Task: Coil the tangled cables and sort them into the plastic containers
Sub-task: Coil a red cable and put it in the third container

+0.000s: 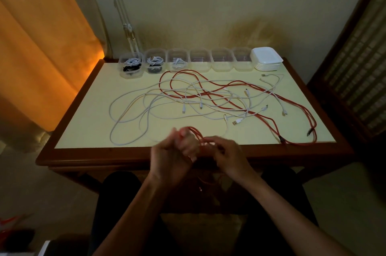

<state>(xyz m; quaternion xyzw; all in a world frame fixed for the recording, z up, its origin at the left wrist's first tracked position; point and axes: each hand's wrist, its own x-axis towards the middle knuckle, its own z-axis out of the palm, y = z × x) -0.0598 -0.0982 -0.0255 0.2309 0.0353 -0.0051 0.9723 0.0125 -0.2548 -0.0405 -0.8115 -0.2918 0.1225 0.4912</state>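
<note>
- Both of my hands are up at the near edge of the table, close together and blurred.
- Fingers of my left hand are curled round loops of the red cable, with red strands over the knuckles.
- Pinched in my right hand is the same red cable, just beside the left hand; the fingers are bent in on it.
- More red cable hangs below my hands, in front of the table, and more of it lies on the tabletop.
- White cables lie tangled with that red cable across the middle of the table.
- Along the far edge stands a row of clear plastic containers: the three on the left hold coiled cables, the three on the right look empty.
- At the right end of the row sits a stack of white lids.
- An orange curtain hangs to the left of the table.
</note>
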